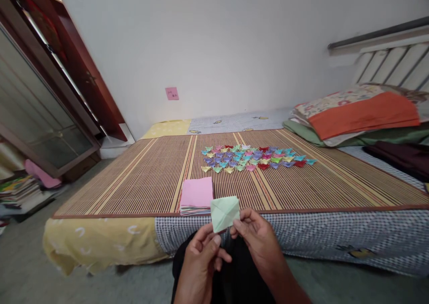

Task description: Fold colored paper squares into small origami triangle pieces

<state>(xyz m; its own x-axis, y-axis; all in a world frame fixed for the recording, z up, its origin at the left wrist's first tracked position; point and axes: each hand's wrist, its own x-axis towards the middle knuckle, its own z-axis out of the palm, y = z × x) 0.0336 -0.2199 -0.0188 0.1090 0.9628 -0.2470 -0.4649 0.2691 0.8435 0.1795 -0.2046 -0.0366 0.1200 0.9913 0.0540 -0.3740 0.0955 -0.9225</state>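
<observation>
Fingers (216, 240) of left hand (201, 257) and right hand (259, 241) closed, pinching green paper (225, 212) by lower edge, likely so creased face stays visible. Pink stack (197, 193) at 11 o'clock, within reach. Folded pieces (254, 157) at 12, spread on mat (134, 179).

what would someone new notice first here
The patch of small folded paper shapes in many colours, laid in rows on the middle of the striped bamboo mat, draws the eye first. Next comes the pale green folded paper pinched between the left hand and right hand in the foreground, just in front of a pink-topped paper stack.
</observation>
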